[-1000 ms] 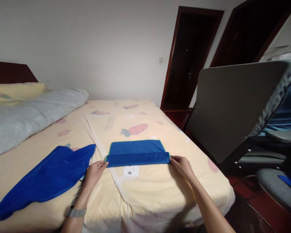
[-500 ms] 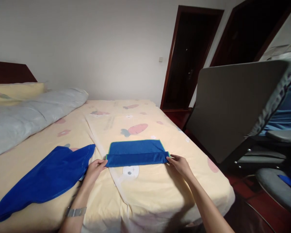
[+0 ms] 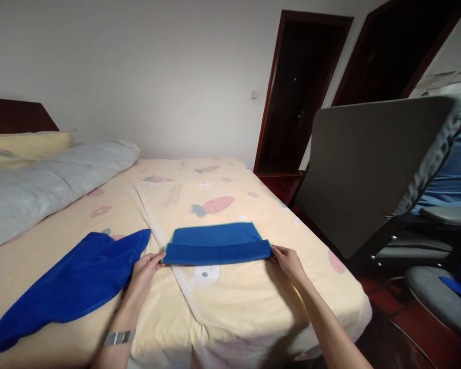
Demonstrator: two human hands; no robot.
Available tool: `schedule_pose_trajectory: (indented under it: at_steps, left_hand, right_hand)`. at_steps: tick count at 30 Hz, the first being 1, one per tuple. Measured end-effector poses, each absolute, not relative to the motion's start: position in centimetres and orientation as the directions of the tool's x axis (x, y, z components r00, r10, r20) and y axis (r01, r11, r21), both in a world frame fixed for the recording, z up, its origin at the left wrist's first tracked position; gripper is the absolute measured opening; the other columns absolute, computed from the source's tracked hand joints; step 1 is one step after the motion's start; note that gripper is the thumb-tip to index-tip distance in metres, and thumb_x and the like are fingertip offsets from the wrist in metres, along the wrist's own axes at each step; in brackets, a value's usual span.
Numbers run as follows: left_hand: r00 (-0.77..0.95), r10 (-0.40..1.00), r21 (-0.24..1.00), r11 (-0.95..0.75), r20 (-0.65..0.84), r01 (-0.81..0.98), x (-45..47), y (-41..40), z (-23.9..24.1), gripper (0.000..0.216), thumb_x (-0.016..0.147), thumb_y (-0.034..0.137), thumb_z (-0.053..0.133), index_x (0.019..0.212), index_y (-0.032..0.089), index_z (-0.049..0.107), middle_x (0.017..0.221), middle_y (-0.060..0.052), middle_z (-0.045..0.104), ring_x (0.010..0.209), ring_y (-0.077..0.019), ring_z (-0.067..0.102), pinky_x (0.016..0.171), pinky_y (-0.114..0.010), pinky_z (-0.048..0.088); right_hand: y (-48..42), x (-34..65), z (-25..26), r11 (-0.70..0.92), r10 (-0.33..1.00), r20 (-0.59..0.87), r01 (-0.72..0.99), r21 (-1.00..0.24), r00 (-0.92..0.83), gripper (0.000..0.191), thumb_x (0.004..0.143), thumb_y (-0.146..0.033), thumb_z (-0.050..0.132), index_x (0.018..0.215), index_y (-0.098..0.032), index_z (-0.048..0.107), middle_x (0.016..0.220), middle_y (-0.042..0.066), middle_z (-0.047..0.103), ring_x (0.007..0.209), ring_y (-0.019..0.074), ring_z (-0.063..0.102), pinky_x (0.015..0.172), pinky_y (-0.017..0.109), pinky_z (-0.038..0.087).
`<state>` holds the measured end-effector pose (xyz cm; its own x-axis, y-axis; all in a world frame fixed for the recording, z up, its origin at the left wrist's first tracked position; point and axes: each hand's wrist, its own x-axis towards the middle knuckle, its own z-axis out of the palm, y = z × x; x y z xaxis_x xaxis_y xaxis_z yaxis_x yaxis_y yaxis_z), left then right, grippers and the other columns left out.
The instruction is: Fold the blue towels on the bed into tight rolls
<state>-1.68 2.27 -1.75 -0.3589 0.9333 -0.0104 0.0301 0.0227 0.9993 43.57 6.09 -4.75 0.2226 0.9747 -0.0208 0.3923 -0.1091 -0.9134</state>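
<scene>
A folded blue cloth (image 3: 215,242) with a green edge lies on the yellow patterned bed sheet (image 3: 253,297) in front of me. My left hand (image 3: 144,274) pinches its near left corner and my right hand (image 3: 288,261) pinches its near right corner. The near fold is raised slightly off the sheet between them. A second blue cloth (image 3: 72,282) lies spread out unfolded to the left, just beside my left hand. A metal watch band sits on my left wrist.
A grey rolled duvet (image 3: 42,189) and a yellow pillow (image 3: 23,146) lie at the far left of the bed. A grey tilted board or chair back (image 3: 369,164) stands right of the bed, with grey seats (image 3: 438,297) beyond. Dark wooden doors (image 3: 295,92) are behind.
Both hands have stayed at the cloth's near corners. The near fold has lifted a little and stretched slightly wider between them.
</scene>
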Motion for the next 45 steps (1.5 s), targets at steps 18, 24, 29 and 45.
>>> schedule_pose_trajectory:
  at_steps: [18,24,29,45]
  left_hand:
    - [-0.349,0.937,0.95,0.107,0.002,0.294,-2.2,1.6,-3.2,0.057,0.058,0.069,0.076,0.081,0.02,0.059,0.079,-0.01,0.076,0.067,-0.0255,0.069,0.045,-0.026,0.047]
    - [-0.344,0.935,0.928,0.047,0.09,0.37,-3.1,0.1,-3.1,0.051,0.065,0.069,0.071,0.079,0.02,0.063,0.085,-0.013,0.079,0.081,-0.0305,0.075,0.059,-0.031,0.055]
    - [-0.329,0.934,0.86,0.053,0.137,0.508,-3.1,-1.0,-3.5,0.037,0.07,0.06,0.066,0.069,0.024,0.063,0.084,-0.011,0.08,0.09,-0.0325,0.076,0.077,-0.036,0.057]
    - [0.573,0.727,0.075,-0.642,0.379,0.763,2.9,-1.7,-3.0,0.048,0.102,0.038,0.051,0.15,0.032,0.047,0.156,-0.001,0.049,0.145,-0.0246,0.044,0.119,-0.046,0.041]
  right_hand:
    - [5.0,43.4,-3.3,-0.141,0.98,-0.028,0.589,-0.796,0.196,0.045,0.091,-0.043,0.05,0.104,-0.014,0.081,0.071,0.006,0.077,0.064,0.0266,0.072,0.067,0.033,0.053]
    - [3.4,44.3,-3.1,-0.073,0.982,0.054,0.627,-0.776,0.182,0.038,0.089,-0.041,0.053,0.101,-0.019,0.082,0.101,0.008,0.079,0.101,0.0346,0.072,0.083,0.036,0.053]
    - [2.2,43.8,-3.5,-0.03,0.995,0.057,0.778,-0.628,0.084,0.037,0.094,-0.036,0.048,0.099,-0.022,0.082,0.103,0.01,0.079,0.104,0.0361,0.072,0.083,0.037,0.053]
    - [0.4,34.6,-4.1,0.695,0.706,0.426,0.67,-0.261,-0.566,0.045,0.102,-0.034,0.052,0.144,-0.018,0.056,0.147,0.014,0.054,0.135,0.0319,0.052,0.113,0.051,0.047]
